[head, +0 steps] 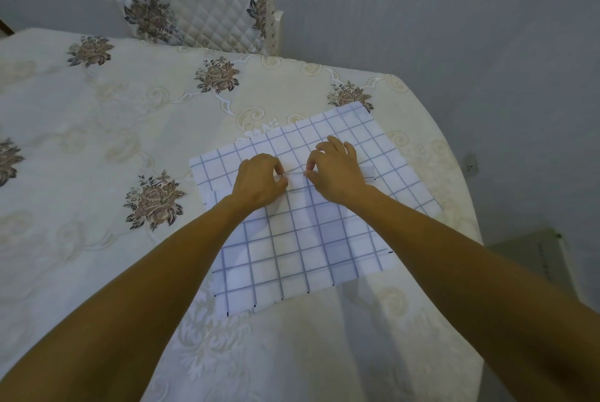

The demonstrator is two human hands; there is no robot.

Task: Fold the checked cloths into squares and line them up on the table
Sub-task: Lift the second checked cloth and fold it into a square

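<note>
At the far left, the table (81, 141), draped in a cream embroidered tablecloth with brown rose motifs, is providing the flat work surface. A chair with a quilted white cover (201, 5) is standing at its far edge.

My left hand (259, 180) is working next. Its fingers are curled, and the thumb and forefinger are pinching a small raised ridge of fabric. By my judgement, I am holding it this way either to lift the top layer off what lies beneath or to set a crease line before folding.

The ridge belongs to the white, blue-gridded checked cloth (308, 239), which is lying flat on the right half of the table, turned slightly against the table edge. Offset edges are showing near both wrists, so more than one layer is lying here; I cannot tell how many. The cloth is extending under both hands and forearms, its near edge reaching back toward me.

My right hand (337, 174) is mirroring the left. Its thumb and forefinger are pinching the same ridge from the other side, while the remaining fingers are spreading loosely over the fabric beyond. The two pinch points are sitting just beside each other, near the cloth's middle.

No folded square is showing yet, so the task is standing at an early stage.
</note>
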